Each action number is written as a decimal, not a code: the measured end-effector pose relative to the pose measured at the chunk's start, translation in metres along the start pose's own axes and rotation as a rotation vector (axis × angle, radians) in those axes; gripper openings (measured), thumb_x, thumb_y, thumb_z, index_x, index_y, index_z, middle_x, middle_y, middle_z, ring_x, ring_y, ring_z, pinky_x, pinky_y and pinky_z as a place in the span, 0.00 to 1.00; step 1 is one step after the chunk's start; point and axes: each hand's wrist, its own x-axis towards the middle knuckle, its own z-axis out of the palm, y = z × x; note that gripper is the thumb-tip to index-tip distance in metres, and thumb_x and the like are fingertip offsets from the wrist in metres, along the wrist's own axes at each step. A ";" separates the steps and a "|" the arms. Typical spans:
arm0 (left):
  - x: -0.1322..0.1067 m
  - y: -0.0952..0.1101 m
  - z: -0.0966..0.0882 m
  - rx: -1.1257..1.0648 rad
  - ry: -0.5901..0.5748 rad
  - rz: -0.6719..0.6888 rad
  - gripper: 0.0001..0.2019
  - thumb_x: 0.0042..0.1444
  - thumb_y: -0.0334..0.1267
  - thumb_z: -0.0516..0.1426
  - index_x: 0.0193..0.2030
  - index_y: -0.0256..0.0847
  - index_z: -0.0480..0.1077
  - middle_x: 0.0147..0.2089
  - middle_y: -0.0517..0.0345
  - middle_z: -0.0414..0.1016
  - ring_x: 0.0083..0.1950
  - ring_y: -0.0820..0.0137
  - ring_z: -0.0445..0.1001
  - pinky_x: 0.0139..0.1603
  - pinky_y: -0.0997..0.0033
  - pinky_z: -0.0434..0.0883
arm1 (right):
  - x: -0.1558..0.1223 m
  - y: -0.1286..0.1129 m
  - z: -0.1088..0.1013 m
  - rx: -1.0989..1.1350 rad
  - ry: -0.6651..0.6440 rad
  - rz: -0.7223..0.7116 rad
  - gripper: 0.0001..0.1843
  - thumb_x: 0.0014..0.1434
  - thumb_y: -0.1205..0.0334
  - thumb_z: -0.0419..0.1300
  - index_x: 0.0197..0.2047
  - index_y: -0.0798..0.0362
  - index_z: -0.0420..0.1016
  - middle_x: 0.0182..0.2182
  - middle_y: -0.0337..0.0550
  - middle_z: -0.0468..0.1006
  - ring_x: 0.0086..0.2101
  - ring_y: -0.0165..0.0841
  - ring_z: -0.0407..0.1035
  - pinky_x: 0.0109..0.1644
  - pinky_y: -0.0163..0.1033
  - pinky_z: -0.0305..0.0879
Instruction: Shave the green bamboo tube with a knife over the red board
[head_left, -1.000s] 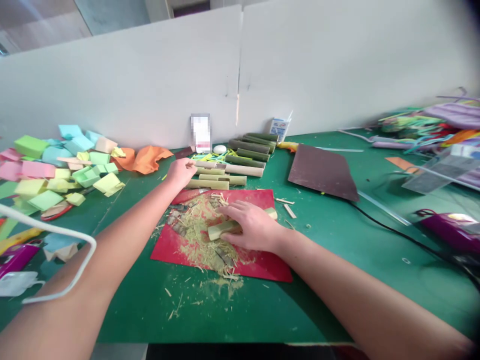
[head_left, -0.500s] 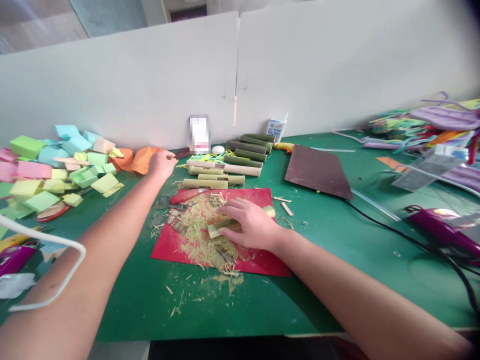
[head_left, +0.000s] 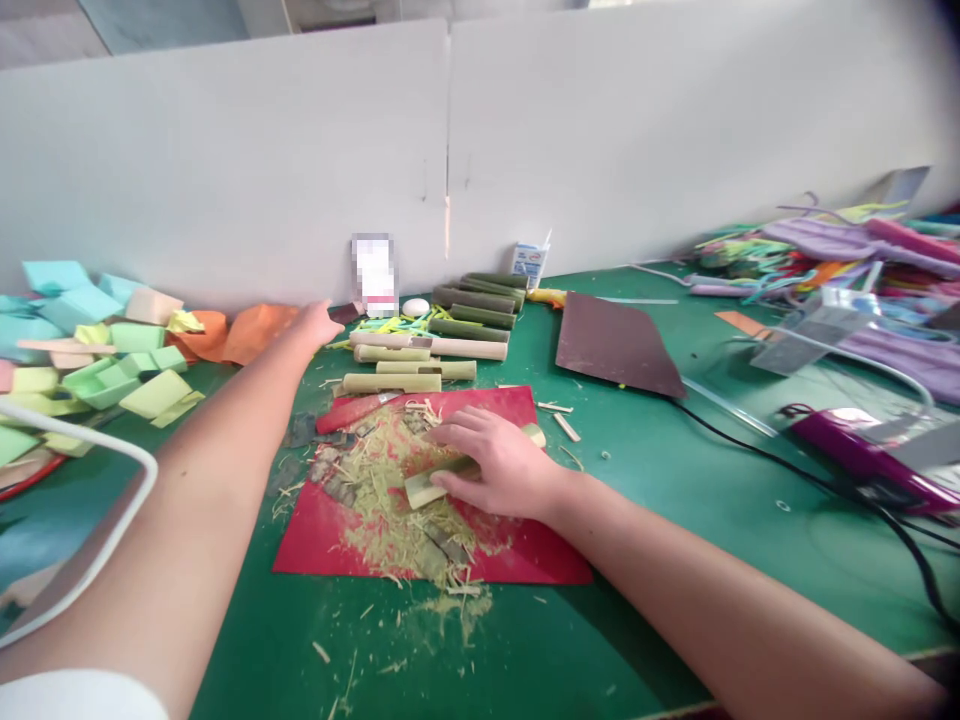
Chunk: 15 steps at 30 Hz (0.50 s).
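Observation:
My right hand [head_left: 499,465] lies over a pale green bamboo piece [head_left: 424,487] on the red cutting mat [head_left: 517,550], fingers curled round it, amid a heap of green shavings [head_left: 390,480]. My left hand [head_left: 315,322] reaches far back towards a dark object [head_left: 346,313] by the white partition; its fingers are mostly hidden behind the hand. Peeled bamboo sticks [head_left: 431,348] and darker unpeeled ones [head_left: 472,300] lie in rows behind the mat. A red-handled knife [head_left: 352,411] rests at the mat's back left corner.
Folded coloured paper pieces [head_left: 112,350] and orange paper [head_left: 247,332] crowd the left. A brown sheet [head_left: 615,345], a black cable [head_left: 787,465], a purple tool [head_left: 862,455] and coloured strips [head_left: 840,245] lie on the right. A small carton [head_left: 529,262] stands at the partition.
My left hand has moved from the peeled sticks back and left towards the partition. My right hand stays on the bamboo piece. The view has shifted slightly right.

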 end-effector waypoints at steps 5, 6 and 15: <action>0.030 0.004 0.011 0.157 -0.070 -0.034 0.34 0.34 0.43 0.67 0.50 0.32 0.65 0.58 0.37 0.65 0.58 0.47 0.63 0.53 0.59 0.63 | 0.003 0.000 -0.001 -0.017 -0.009 -0.003 0.19 0.58 0.55 0.56 0.49 0.58 0.69 0.36 0.48 0.73 0.37 0.36 0.66 0.44 0.44 0.63; 0.034 0.003 0.012 0.175 -0.092 -0.040 0.34 0.34 0.44 0.67 0.49 0.32 0.65 0.56 0.36 0.67 0.56 0.48 0.65 0.51 0.60 0.64 | 0.003 0.000 -0.001 -0.021 -0.007 -0.011 0.19 0.58 0.55 0.56 0.49 0.58 0.69 0.36 0.48 0.73 0.37 0.36 0.66 0.44 0.44 0.63; 0.025 -0.012 0.002 0.280 -0.030 0.006 0.33 0.41 0.54 0.62 0.50 0.32 0.66 0.58 0.35 0.65 0.58 0.47 0.64 0.51 0.59 0.61 | 0.001 0.004 -0.002 -0.014 0.010 -0.030 0.21 0.58 0.55 0.55 0.51 0.60 0.68 0.37 0.48 0.73 0.38 0.36 0.65 0.44 0.43 0.62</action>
